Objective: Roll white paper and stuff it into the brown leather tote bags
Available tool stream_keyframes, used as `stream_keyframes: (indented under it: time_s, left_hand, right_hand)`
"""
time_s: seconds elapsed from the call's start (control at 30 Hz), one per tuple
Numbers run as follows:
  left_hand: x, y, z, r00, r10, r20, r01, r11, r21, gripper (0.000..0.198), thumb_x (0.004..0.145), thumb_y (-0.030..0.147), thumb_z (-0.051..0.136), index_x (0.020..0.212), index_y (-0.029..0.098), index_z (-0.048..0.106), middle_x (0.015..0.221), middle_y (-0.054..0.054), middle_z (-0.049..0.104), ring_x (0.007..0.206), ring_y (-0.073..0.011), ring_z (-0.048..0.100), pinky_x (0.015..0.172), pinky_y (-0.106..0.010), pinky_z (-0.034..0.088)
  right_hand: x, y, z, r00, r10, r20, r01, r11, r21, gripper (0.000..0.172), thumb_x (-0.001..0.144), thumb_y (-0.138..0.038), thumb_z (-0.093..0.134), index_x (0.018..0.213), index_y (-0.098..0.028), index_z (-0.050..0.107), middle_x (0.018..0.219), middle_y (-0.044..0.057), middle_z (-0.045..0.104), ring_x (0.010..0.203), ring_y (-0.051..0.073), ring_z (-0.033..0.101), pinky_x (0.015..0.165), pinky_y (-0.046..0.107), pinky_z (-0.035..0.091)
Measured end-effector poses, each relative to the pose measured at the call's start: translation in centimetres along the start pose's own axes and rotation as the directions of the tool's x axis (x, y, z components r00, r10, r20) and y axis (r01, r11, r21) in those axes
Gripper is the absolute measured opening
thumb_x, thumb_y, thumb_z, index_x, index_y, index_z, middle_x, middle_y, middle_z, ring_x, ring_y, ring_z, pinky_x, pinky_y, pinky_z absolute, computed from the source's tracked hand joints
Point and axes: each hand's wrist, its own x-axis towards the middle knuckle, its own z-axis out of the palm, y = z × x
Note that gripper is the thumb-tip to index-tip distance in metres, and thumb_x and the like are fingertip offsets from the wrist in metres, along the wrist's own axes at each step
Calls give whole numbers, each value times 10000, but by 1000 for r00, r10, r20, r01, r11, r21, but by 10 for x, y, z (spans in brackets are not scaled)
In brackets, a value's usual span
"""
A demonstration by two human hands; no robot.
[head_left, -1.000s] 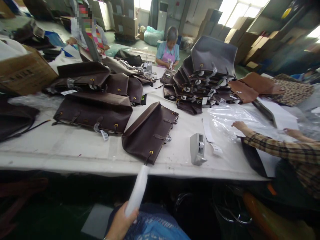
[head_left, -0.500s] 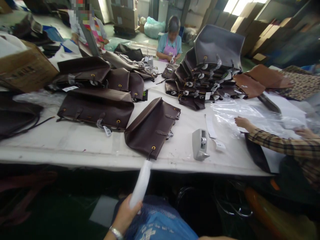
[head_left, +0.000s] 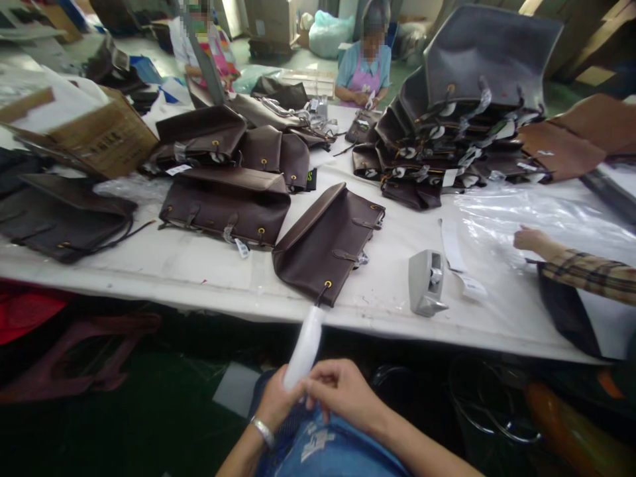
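Note:
A dark brown leather handbag (head_left: 328, 242) lies on the white table (head_left: 149, 265), one corner at the near edge. From that corner a strap wrapped in white paper (head_left: 304, 348) hangs down toward my lap. My left hand (head_left: 275, 403) is closed round the lower end of the white wrapped strap. My right hand (head_left: 342, 391) has come in beside it, and its fingers pinch the same end. Both hands rest just above my blue-clad lap, below the table edge.
More brown handbags lie left (head_left: 226, 205) and in a tall stack (head_left: 447, 132) at the back. A grey tape dispenser (head_left: 426, 283) stands near the edge. A co-worker's plaid sleeve and hand (head_left: 536, 240) press clear plastic at right. A cardboard box (head_left: 99, 136) sits left. Two people work behind.
My right hand has entered the view and taken hold of the wrapped strap's end beside my left hand. The camera has swung left and nearer to the table.

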Motion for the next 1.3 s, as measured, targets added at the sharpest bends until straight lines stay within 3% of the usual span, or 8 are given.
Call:
stream_keyframes:
  time_s: [0.13, 0.23, 0.37, 0.53, 0.8, 0.97, 1.1, 1.3]
  left_hand:
    - [-2, 0, 1, 998, 56, 17, -56, 998, 22, 472, 654, 456, 679, 950, 92, 631, 755, -95, 686, 635, -215, 616, 567, -290, 470]
    - [-5, 6, 2, 995, 93, -27, -89, 990, 105, 400, 661, 392, 666, 930, 98, 639, 769, -89, 687, 674, -217, 617, 599, -285, 467]
    - [-8, 13, 3, 995, 88, -57, -79, 988, 131, 343, 652, 375, 668, 875, 115, 645, 734, -65, 678, 651, -203, 612, 582, -272, 464]
    - [-9, 12, 3, 997, 23, 71, -20, 999, -40, 429, 684, 449, 660, 926, 99, 602, 729, -71, 664, 601, -190, 611, 544, -279, 492]
    - [-9, 10, -2, 988, -12, 151, 26, 995, -95, 424, 709, 445, 661, 946, 99, 597, 772, -81, 672, 656, -199, 634, 584, -285, 525]
    - [-8, 13, -2, 990, -4, 142, 9, 999, -31, 416, 698, 420, 673, 940, 93, 586, 755, -86, 668, 661, -215, 634, 562, -299, 531]
    - [-10, 20, -3, 979, -30, 200, 48, 995, -88, 440, 698, 412, 688, 984, 99, 569, 771, -80, 664, 673, -208, 632, 558, -297, 533]
    - [-11, 27, -7, 956, -122, 268, 184, 958, -221, 741, 693, 420, 724, 1295, 156, 381, 873, -58, 653, 670, -173, 624, 561, -286, 534]
  right_hand:
    - [44, 63, -6, 984, 24, -175, -36, 997, -63, 278, 743, -377, 654, 614, -132, 631, 546, 29, 641, 391, 97, 516, 383, 186, 366]
    - [56, 87, -11, 975, 81, -209, -96, 993, -64, 276, 726, -369, 665, 588, -135, 618, 529, 30, 638, 378, 95, 509, 374, 186, 356]
    - [61, 89, -14, 970, 128, -205, -146, 986, -77, 278, 722, -356, 669, 555, -144, 606, 530, 27, 643, 357, 88, 496, 357, 186, 339]
    - [60, 91, -21, 978, 128, -163, -148, 983, -112, 361, 731, -435, 684, 539, -140, 601, 491, 13, 613, 349, 75, 471, 359, 188, 315]
    - [47, 104, -28, 997, 50, 50, -56, 992, 111, 400, 710, -519, 685, 737, -122, 647, 649, 25, 662, 543, 116, 594, 564, 243, 467]
    - [52, 106, -21, 994, 94, -61, -90, 994, 63, 139, 758, -209, 577, 877, -139, 574, 589, -9, 639, 512, 147, 614, 537, 265, 491]
    - [59, 109, -17, 990, 34, -134, -42, 998, -53, 270, 712, -45, 488, 953, -163, 519, 606, -17, 654, 529, 170, 642, 525, 261, 499]
    - [67, 115, -7, 965, -81, -251, 18, 969, -245, 222, 714, -25, 493, 878, -169, 531, 632, -4, 653, 602, 161, 645, 580, 235, 477]
